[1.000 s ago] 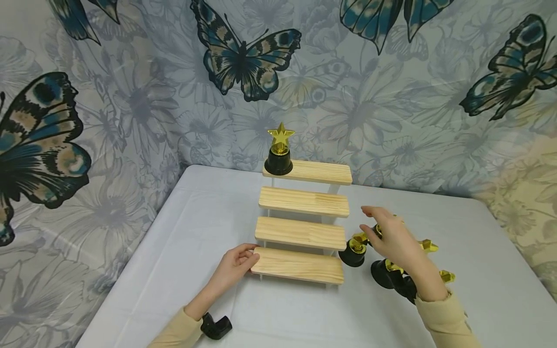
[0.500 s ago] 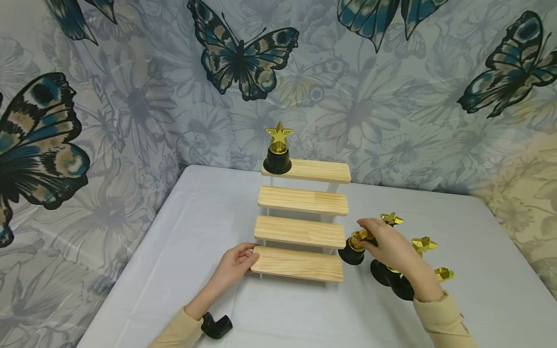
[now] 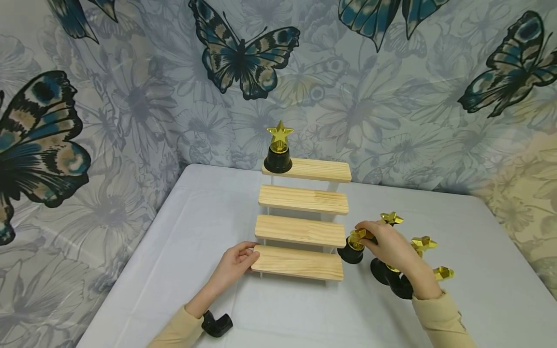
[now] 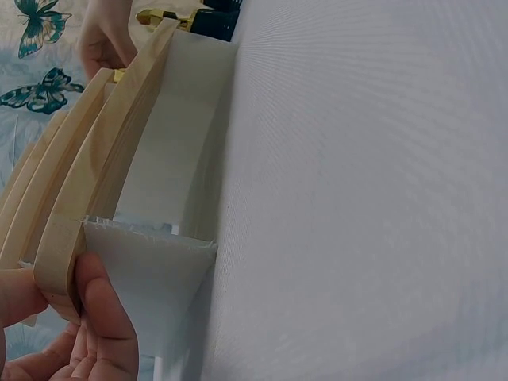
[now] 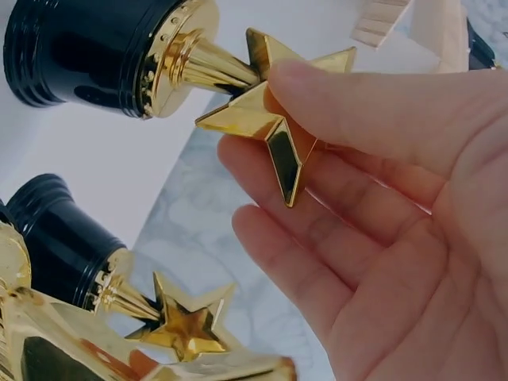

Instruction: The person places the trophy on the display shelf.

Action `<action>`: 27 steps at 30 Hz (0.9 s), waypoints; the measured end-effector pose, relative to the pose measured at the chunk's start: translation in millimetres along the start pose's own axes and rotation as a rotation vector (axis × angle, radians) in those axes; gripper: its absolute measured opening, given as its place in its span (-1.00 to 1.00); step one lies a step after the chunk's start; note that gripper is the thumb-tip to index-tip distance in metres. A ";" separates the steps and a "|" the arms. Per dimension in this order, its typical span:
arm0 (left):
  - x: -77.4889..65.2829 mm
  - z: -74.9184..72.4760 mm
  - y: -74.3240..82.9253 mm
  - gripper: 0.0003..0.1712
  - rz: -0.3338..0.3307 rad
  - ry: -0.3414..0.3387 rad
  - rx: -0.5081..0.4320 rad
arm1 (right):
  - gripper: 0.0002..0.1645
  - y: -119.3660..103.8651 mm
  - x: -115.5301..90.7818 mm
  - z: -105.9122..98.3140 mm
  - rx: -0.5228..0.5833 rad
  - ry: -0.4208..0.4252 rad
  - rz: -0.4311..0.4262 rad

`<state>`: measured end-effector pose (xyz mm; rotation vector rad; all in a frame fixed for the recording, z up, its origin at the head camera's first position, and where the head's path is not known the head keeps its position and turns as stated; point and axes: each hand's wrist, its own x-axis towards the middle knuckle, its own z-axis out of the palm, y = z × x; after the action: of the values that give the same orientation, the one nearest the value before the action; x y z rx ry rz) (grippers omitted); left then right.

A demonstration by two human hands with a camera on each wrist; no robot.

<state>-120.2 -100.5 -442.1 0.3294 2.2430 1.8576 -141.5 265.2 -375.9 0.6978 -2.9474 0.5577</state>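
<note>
A stepped display stand with several light wooden shelves (image 3: pixel 300 263) stands on the white table. My left hand (image 3: pixel 235 263) grips the left end of its lowest shelf; in the left wrist view the thumb and fingers pinch the board's end (image 4: pixel 59 266). Right of the stand, my right hand (image 3: pixel 391 246) pinches the gold star of a trophy (image 3: pixel 351 252) with a black base. The right wrist view shows the thumb on that star (image 5: pixel 278 103), fingers behind it. On the top shelf's left end stands another star trophy (image 3: pixel 278 150), upright.
More star trophies (image 3: pixel 424 244) with black bases stand close together around and behind my right hand, partly hidden by it. A black angular object (image 3: pixel 217 325) is by my left wrist. A butterfly-patterned cloth (image 3: pixel 243 58) hangs behind the table.
My right hand has come down and left from above the trophies and now pinches the star of the one nearest the stand. My left hand keeps its grip on the lowest shelf.
</note>
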 end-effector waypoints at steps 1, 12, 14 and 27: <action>0.4 0.1 -1.1 -0.55 0.003 -0.001 0.005 | -0.64 0.0 -0.5 0.0 0.002 0.001 -0.001; 4.1 0.0 -17.1 -0.48 0.024 -0.001 0.003 | -0.62 -4.7 -3.1 -18.2 0.045 0.068 -0.012; 3.6 0.0 -16.3 -0.47 0.024 -0.002 0.002 | -0.62 -5.6 -2.4 -24.6 0.034 0.087 -0.020; 2.6 0.6 -9.3 -0.54 -0.001 -0.010 -0.003 | -0.54 -18.9 8.2 -72.0 -0.061 0.299 -0.144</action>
<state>-122.8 -100.8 -451.4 0.3367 2.2333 1.8544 -142.1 272.0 -301.3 0.7403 -2.6037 0.5083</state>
